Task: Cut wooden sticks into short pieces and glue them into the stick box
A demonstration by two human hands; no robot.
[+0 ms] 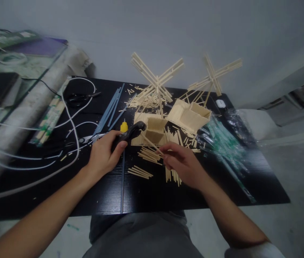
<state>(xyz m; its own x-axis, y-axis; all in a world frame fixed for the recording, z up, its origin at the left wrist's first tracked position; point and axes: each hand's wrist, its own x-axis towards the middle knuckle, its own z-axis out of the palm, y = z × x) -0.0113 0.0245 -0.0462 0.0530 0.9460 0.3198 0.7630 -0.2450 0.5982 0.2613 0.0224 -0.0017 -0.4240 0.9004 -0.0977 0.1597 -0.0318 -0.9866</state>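
My left hand point(102, 152) is closed around a black-handled tool point(133, 130), whose exact kind is not clear; its rounded end points right. Between the fingertips of my right hand point(182, 163) is a thin wooden stick point(152, 144), its far end reaching up toward the tool. A bottle with a yellow cap point(124, 126) stands just behind my left hand. Beyond both hands sits a wooden windmill-like model point(157, 84) with crossed blades and an open box point(156, 130) at its base. Several cut sticks point(140, 172) lie below the hands.
A second bladed model point(212, 77) with a wooden box base point(189, 114) stands to the right. Green-printed plastic wrapping point(225, 143) covers the right side. White cables point(72, 122), scissors point(79, 99) and blue strips point(111, 107) lie left on the black table point(95, 200).
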